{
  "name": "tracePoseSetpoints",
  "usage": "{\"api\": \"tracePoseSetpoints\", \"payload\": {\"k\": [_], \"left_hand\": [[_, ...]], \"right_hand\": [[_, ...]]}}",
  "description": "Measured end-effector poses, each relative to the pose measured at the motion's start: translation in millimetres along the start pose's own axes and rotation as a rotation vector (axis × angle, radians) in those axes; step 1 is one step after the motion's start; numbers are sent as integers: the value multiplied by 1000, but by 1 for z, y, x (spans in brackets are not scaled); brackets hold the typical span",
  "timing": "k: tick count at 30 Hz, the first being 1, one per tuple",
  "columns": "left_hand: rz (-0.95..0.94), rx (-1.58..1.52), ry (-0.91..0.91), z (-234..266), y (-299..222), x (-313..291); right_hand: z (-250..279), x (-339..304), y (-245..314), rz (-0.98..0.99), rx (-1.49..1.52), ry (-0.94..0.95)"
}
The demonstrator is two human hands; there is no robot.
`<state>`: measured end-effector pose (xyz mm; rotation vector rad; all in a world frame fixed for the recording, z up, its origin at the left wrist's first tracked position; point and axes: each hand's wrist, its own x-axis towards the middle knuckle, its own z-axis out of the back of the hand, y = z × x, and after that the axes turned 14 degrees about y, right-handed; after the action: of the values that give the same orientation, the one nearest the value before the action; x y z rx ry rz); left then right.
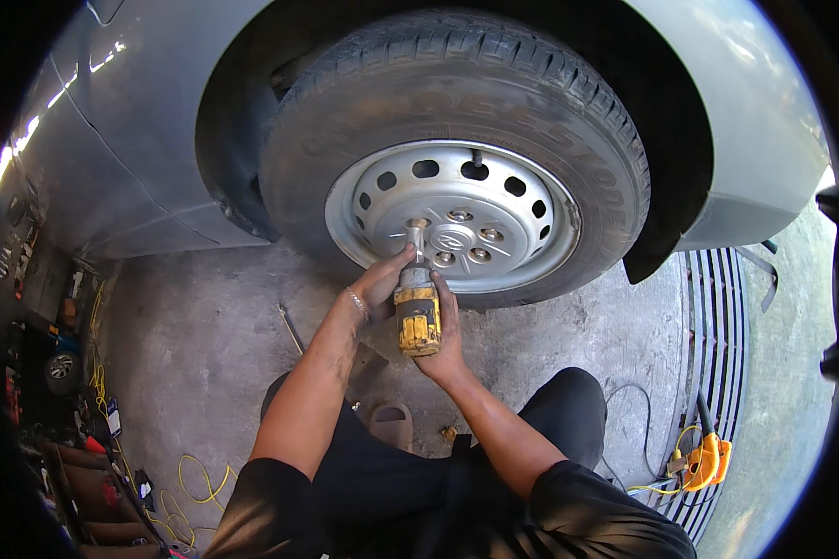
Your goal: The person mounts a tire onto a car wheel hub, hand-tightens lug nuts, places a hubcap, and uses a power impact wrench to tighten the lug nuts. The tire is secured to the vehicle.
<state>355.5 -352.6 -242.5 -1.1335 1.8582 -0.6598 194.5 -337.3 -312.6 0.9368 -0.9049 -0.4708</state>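
Note:
A worn yellow-and-black impact wrench [419,321] is held in both hands in front of the car wheel. My left hand [380,282] is closed around its front end, with the fingers close to the silver socket [416,244]. Around the wrench's body and right side wraps my right hand [447,345]; its grip and trigger are hidden. The socket points at a lug nut on the left of the silver steel rim [555,247], and whether it is fully seated I cannot tell. Several other lug nuts [460,216] show around the hub. A black tyre [298,186] surrounds the rim.
The grey car's fender [149,140] arches over the wheel. A metal rod [290,328] lies on the concrete floor at left. Yellow cord [196,480] and a brown tray [89,484] are lower left. An orange power tool [708,463] rests on the drain grate [718,326] at right.

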Motion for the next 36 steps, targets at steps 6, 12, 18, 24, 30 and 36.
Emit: {"api": "tracePoseSetpoints", "payload": {"k": [6, 12, 18, 24, 30, 36], "left_hand": [[-8, 159, -100, 4, -7, 23], [61, 676, -248, -5, -19, 35], [5, 313, -111, 4, -26, 26], [-72, 215, -119, 7, -25, 33], [-83, 103, -110, 10, -22, 33], [-144, -53, 2, 28, -16, 40]], "right_hand": [[-40, -4, -31, -60, 380, -57], [-64, -4, -39, -110, -4, 67], [-27, 22, -17, -100, 209, -36], [-12, 31, -13, -123, 117, 36], [4, 31, -1, -182, 61, 95], [19, 32, 8, -228, -27, 177]]}}
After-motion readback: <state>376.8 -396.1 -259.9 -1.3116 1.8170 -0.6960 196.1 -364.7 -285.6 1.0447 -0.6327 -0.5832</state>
